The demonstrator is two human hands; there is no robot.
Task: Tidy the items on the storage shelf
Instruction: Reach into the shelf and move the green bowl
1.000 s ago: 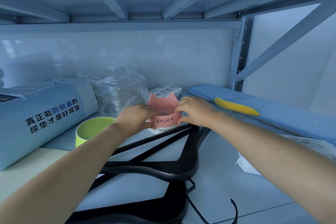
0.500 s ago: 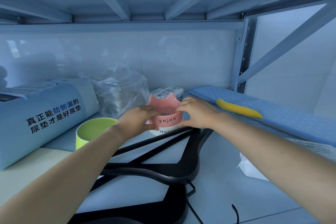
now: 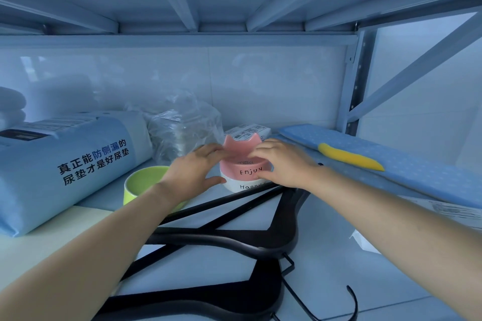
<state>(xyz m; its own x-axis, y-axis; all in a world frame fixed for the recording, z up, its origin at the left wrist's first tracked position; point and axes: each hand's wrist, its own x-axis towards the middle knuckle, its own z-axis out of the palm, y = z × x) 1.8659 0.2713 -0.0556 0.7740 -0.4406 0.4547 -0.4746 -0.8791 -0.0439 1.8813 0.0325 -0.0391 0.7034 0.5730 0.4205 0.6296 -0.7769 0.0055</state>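
The person is reaching both bare arms into the shelf (image 3: 326,263) and holding the pink bowl (image 3: 243,164) (the one with cat ears and "Enjoy" on its side) from either side. The left hand (image 3: 193,172) is gripping the bowl's left side, fingers curling at the rim and the thumb lying low by the base. The right hand (image 3: 284,164) is gripping the right side, fingers hooking over the rim. The pink bowl is sitting nested on a white bowl (image 3: 243,186), near the back wall. Left of the pink bowl a green bowl (image 3: 140,185) is standing, partly hidden by the left forearm, and further left a blue pack (image 3: 65,164) is lying. Behind the pink bowl are a plastic bag (image 3: 182,130) and a box (image 3: 247,131). Right of it a blue pad (image 3: 407,164) is lying with a yellow piece (image 3: 349,159) on top. In front of it black hangers (image 3: 234,240) are lying overlapped.
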